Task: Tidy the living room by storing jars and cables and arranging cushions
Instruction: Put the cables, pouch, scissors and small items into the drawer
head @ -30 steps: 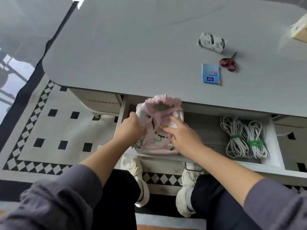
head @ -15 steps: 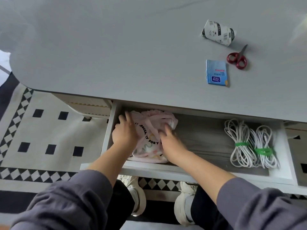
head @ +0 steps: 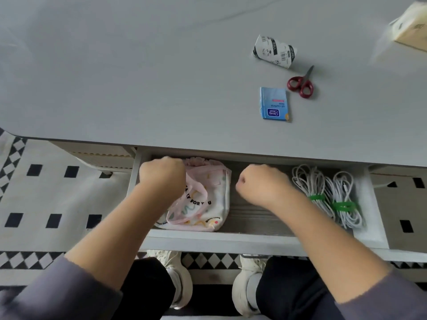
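Note:
A pink-and-white drawstring pouch (head: 208, 199) with printed letters lies in the left part of the open drawer (head: 231, 241) under the grey table (head: 138, 77). My left hand (head: 161, 176) is curled into a fist over the pouch's upper left edge and covers that corner; no grip on it shows. My right hand (head: 261, 183) is a closed fist just right of the pouch, apart from it, over the bare drawer floor. Two white cable coils (head: 323, 192) bound with green ties lie at the drawer's right end.
On the tabletop sit a blue packet (head: 274, 104), red-handled scissors (head: 300, 83) and a crumpled black-and-white wrapper (head: 273, 51). A box (head: 411, 31) pokes in at the far right edge. My knees and white shoes are below the drawer, on a chequered rug (head: 46, 204).
The pouch went from held upright at the drawer's front to lying flat inside it. Both hands have come off it and closed into fists; the right hand moved right.

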Action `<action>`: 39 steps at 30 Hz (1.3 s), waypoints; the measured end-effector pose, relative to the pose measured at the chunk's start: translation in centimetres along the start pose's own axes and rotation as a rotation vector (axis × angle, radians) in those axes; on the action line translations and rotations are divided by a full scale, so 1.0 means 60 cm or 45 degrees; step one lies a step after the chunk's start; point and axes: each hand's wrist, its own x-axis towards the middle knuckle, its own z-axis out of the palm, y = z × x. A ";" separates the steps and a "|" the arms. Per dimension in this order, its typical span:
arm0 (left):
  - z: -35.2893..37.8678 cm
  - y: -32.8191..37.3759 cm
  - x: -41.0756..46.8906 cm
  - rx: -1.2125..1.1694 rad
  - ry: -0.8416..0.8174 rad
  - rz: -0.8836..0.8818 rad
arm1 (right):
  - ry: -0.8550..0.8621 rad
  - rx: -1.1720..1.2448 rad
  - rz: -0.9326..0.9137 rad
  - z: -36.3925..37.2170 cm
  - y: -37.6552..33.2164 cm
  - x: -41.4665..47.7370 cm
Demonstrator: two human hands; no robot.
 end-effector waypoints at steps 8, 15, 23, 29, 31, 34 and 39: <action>-0.172 0.081 0.053 -0.313 0.473 0.178 | 0.683 0.299 0.189 -0.134 0.118 0.045; -0.237 0.175 0.213 -0.322 0.860 0.415 | 0.795 0.362 0.210 -0.177 0.177 0.171; -0.281 0.222 0.314 -0.094 0.734 0.611 | 0.776 0.283 0.285 -0.198 0.181 0.235; -0.302 0.259 0.330 -0.090 0.868 0.505 | 0.776 0.256 0.410 -0.200 0.199 0.237; -0.307 0.267 0.330 -0.051 0.894 0.448 | 0.776 0.300 0.426 -0.197 0.198 0.234; -0.302 0.262 0.328 -0.068 0.773 0.315 | 0.864 0.356 0.367 -0.181 0.197 0.228; -0.276 0.235 0.300 -0.534 0.650 0.111 | 0.991 0.453 0.291 -0.167 0.195 0.204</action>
